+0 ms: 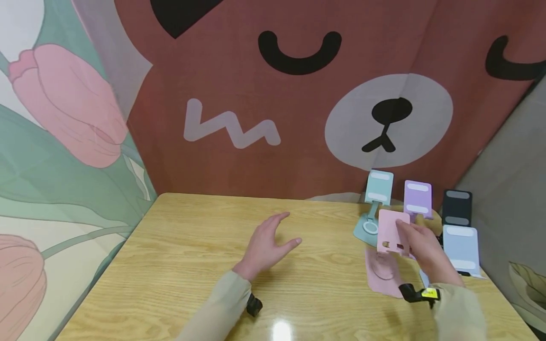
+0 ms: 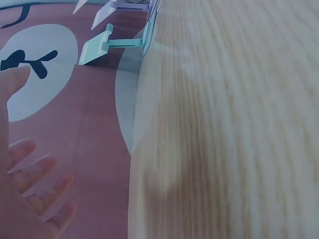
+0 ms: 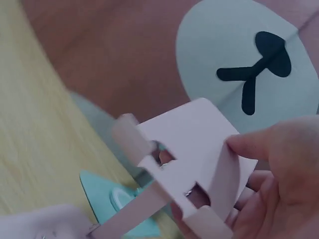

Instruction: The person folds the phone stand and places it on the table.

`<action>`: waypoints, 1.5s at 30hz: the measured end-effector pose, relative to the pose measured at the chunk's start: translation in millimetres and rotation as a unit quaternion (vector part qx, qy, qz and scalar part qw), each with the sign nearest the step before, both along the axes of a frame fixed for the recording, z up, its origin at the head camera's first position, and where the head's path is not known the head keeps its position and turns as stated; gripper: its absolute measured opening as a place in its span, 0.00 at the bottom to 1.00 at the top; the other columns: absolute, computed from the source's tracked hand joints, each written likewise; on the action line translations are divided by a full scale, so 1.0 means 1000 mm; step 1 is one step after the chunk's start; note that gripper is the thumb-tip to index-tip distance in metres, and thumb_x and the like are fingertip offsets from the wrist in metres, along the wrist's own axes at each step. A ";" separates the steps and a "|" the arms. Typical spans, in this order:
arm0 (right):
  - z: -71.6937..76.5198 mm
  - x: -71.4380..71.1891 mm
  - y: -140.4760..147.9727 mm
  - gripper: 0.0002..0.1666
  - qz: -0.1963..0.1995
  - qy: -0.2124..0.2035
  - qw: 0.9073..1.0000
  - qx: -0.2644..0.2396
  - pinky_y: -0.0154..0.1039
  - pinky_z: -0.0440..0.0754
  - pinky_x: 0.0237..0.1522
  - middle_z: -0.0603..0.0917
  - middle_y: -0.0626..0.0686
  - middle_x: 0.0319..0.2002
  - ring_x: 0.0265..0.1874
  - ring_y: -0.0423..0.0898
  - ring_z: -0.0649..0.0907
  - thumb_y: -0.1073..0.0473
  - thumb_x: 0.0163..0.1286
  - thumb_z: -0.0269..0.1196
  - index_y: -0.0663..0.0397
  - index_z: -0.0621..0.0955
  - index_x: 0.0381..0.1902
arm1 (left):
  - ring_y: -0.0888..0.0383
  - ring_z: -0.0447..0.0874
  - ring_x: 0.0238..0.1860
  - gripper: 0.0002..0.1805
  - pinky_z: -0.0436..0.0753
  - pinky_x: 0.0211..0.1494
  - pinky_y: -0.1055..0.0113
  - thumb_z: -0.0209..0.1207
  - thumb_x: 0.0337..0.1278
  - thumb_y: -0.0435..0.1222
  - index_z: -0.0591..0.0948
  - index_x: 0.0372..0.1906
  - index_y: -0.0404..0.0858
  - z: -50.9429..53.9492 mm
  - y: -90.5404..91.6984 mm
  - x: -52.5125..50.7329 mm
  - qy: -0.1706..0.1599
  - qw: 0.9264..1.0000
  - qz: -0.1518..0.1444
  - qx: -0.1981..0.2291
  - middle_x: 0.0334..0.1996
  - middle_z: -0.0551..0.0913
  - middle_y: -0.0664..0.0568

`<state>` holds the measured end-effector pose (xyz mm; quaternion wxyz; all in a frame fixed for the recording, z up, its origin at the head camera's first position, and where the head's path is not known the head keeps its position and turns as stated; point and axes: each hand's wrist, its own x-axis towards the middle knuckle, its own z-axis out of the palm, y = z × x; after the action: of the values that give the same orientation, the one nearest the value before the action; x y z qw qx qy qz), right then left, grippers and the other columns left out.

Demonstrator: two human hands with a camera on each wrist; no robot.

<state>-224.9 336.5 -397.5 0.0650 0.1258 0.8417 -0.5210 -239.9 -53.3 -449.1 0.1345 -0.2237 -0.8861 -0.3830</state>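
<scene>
- stand in pink (image 1: pixel 387 227): at four o'clock in the head view, in the grasp of the right hand (image 1: pixel 426 246); its upper plate stands tilted above a flat base marked with a ring, the base lying toward six o'clock from the plate. whether that base touches the table i cannot tell.
- right hand: grasping the pink plate by its three o'clock edge, thumb on the face that the right wrist view shows, other fingers behind it.
- left hand (image 1: pixel 265 244): at six o'clock in the head view, released, over the table; fingers reach toward one o'clock, thumb spread toward between two and three, well apart from the stands.
- teal stand (image 1: pixel 378 187): its plate between eleven and twelve o'clock from the pink plate, its ringed base just beside at nine.
- purple stand (image 1: pixel 418 199): at one o'clock from the pink plate, lower part mostly hidden.
- black stand (image 1: pixel 457 208): between two and three o'clock, partly covered by the light blue stand.
- light blue stand (image 1: pixel 460 246): at three o'clock, just past the right hand.
- wooden table (image 1: pixel 192 246): under it all; at twelve o'clock a bear-face cloth (image 1: pixel 213 170), toward ten a flower-print cloth (image 1: pixel 68 104).
- pale sleeves (image 1: pixel 226 296): at both wrists.
</scene>
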 end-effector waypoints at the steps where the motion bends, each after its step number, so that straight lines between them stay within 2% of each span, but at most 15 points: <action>1: 0.000 0.001 -0.002 0.54 0.006 0.005 1.000 -0.004 0.54 0.73 0.60 0.58 0.75 0.72 0.66 0.65 0.65 0.30 0.79 0.40 0.77 0.53 0.75 | 0.53 0.68 0.70 0.41 0.66 0.71 0.50 0.62 0.61 0.63 0.70 0.74 0.47 -0.001 0.000 0.000 -0.001 1.000 0.000 0.001 0.70 0.73 0.54; 5: 0.005 0.002 -0.016 0.52 0.009 0.026 0.999 -0.025 0.36 0.78 0.46 0.59 0.73 0.72 0.64 0.62 0.67 0.31 0.79 0.42 0.75 0.55 0.76 | 0.53 0.67 0.71 0.41 0.66 0.71 0.50 0.62 0.61 0.62 0.69 0.74 0.47 -0.003 0.000 0.001 -0.012 1.000 -0.001 0.003 0.70 0.72 0.55; 6: 0.007 0.001 -0.020 0.52 0.005 0.036 0.999 -0.033 0.35 0.78 0.42 0.61 0.73 0.71 0.62 0.61 0.69 0.31 0.79 0.43 0.75 0.56 0.75 | 0.53 0.67 0.71 0.42 0.66 0.71 0.50 0.62 0.61 0.62 0.69 0.75 0.47 -0.003 0.000 0.001 -0.015 1.000 -0.002 0.003 0.70 0.72 0.55; 9: 0.016 -0.001 -0.033 0.50 0.002 0.063 0.997 -0.046 0.33 0.78 0.39 0.63 0.71 0.69 0.59 0.58 0.71 0.32 0.79 0.45 0.73 0.59 0.74 | 0.53 0.67 0.71 0.42 0.66 0.71 0.50 0.62 0.62 0.62 0.69 0.75 0.46 -0.001 0.001 0.002 -0.017 1.000 -0.006 0.007 0.70 0.72 0.56; 12: 0.027 -0.002 -0.047 0.48 0.006 0.090 0.995 -0.049 0.34 0.78 0.40 0.66 0.70 0.68 0.57 0.57 0.72 0.32 0.79 0.46 0.71 0.62 0.73 | 0.54 0.68 0.70 0.42 0.66 0.71 0.51 0.62 0.62 0.62 0.69 0.75 0.47 0.001 0.001 0.002 -0.018 1.000 -0.008 0.010 0.70 0.72 0.56; 17: 0.044 -0.003 -0.071 0.47 0.015 0.120 0.991 -0.063 0.32 0.78 0.43 0.66 0.70 0.70 0.62 0.62 0.71 0.34 0.79 0.47 0.69 0.62 0.75 | 0.55 0.68 0.70 0.41 0.67 0.70 0.52 0.61 0.62 0.64 0.68 0.75 0.50 0.002 0.001 0.002 -0.026 1.000 -0.009 0.015 0.70 0.72 0.57; 20: 0.052 -0.004 -0.083 0.45 0.022 0.140 0.988 -0.067 0.32 0.80 0.42 0.68 0.71 0.67 0.59 0.60 0.74 0.36 0.80 0.48 0.71 0.64 0.73 | 0.55 0.68 0.70 0.41 0.67 0.70 0.51 0.61 0.62 0.64 0.68 0.75 0.50 0.002 0.001 0.002 -0.027 0.999 -0.010 0.017 0.70 0.72 0.57; 22: 0.055 -0.005 -0.089 0.43 0.026 0.154 0.986 -0.064 0.32 0.81 0.41 0.71 0.71 0.64 0.55 0.55 0.77 0.38 0.80 0.49 0.72 0.65 0.72 | 0.55 0.69 0.69 0.42 0.67 0.70 0.51 0.61 0.62 0.63 0.69 0.75 0.48 0.001 0.001 0.002 -0.027 0.999 -0.012 0.020 0.70 0.72 0.57; 26: 0.061 -0.006 -0.100 0.40 0.033 0.173 0.982 -0.070 0.35 0.83 0.40 0.74 0.70 0.60 0.45 0.44 0.81 0.40 0.81 0.50 0.72 0.68 0.70 | 0.54 0.70 0.69 0.42 0.68 0.69 0.51 0.62 0.62 0.63 0.69 0.75 0.47 0.000 0.002 0.001 -0.027 0.999 -0.011 0.024 0.69 0.73 0.55; 28: 0.063 -0.006 -0.105 0.39 0.038 0.176 0.981 -0.075 0.35 0.83 0.40 0.76 0.69 0.58 0.44 0.42 0.81 0.41 0.81 0.51 0.71 0.69 0.69 | 0.54 0.70 0.69 0.42 0.68 0.69 0.51 0.62 0.61 0.63 0.69 0.75 0.47 -0.001 0.003 0.001 -0.029 0.999 -0.009 0.024 0.69 0.73 0.55; 34: 0.070 -0.006 -0.117 0.36 0.042 0.188 0.978 -0.085 0.37 0.81 0.32 0.79 0.61 0.47 0.40 0.44 0.80 0.41 0.80 0.54 0.71 0.73 0.63 | 0.53 0.72 0.67 0.41 0.70 0.68 0.51 0.61 0.62 0.63 0.69 0.75 0.47 -0.002 0.004 -0.001 -0.031 0.999 -0.008 0.030 0.69 0.74 0.55; 41: 0.074 -0.008 -0.129 0.34 0.051 0.188 0.975 -0.108 0.35 0.83 0.44 0.77 0.62 0.53 0.46 0.46 0.79 0.43 0.80 0.53 0.71 0.73 0.63 | 0.53 0.70 0.68 0.41 0.68 0.69 0.50 0.59 0.63 0.64 0.70 0.75 0.47 0.000 0.006 0.002 -0.040 0.999 -0.010 0.035 0.69 0.74 0.55; 45: 0.074 -0.008 -0.137 0.32 0.052 0.196 0.972 -0.121 0.36 0.83 0.42 0.79 0.60 0.48 0.43 0.45 0.80 0.44 0.80 0.54 0.71 0.75 0.60 | 0.52 0.71 0.68 0.41 0.69 0.69 0.50 0.58 0.65 0.64 0.70 0.74 0.45 -0.001 0.008 0.005 -0.042 0.998 -0.019 0.039 0.68 0.74 0.54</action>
<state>-233.0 199.4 -323.1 -0.0596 -0.0320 0.7743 -0.6292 -235.0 -45.3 -450.2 0.0983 -0.2189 -0.8711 -0.4285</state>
